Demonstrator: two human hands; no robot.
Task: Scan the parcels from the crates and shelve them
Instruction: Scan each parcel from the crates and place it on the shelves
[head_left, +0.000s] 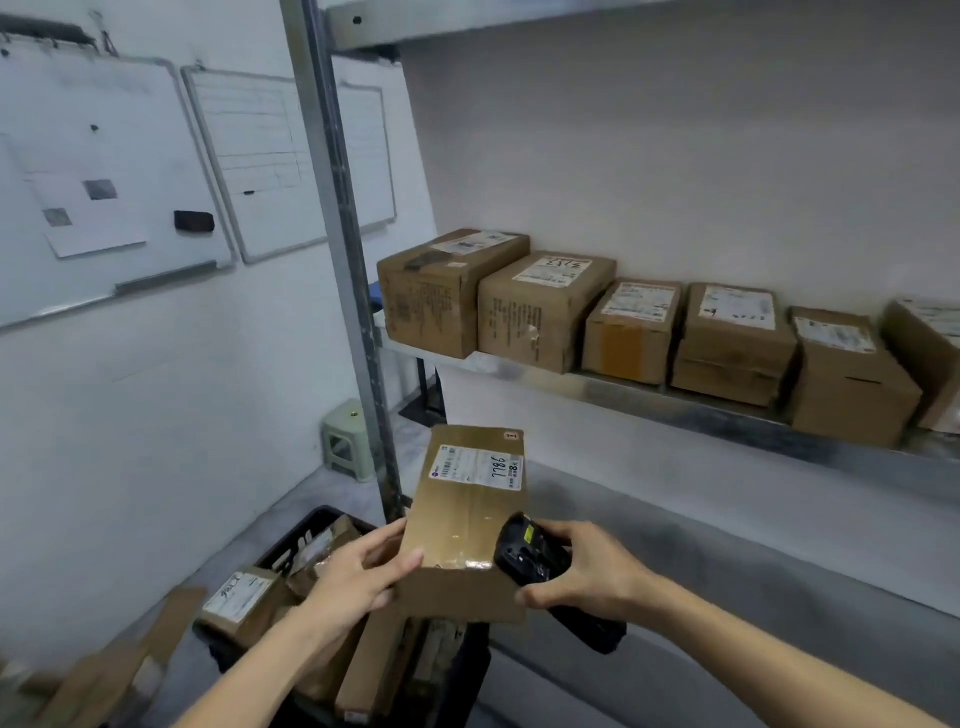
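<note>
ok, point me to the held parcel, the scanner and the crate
parcel (462, 525): head view, on its taped top face.
scanner (524, 551): head view, on its black head by the right hand.
crate (311, 525): head view, on its black far rim.

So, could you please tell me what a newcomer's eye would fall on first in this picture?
First, the cardboard parcel held up at centre, its white label with handwritten digits facing up, the left hand gripping its near left corner. The right hand holds a black scanner against its right edge. Behind, a row of brown boxes lines the metal shelf, and a black crate of parcels sits bottom left.
</note>
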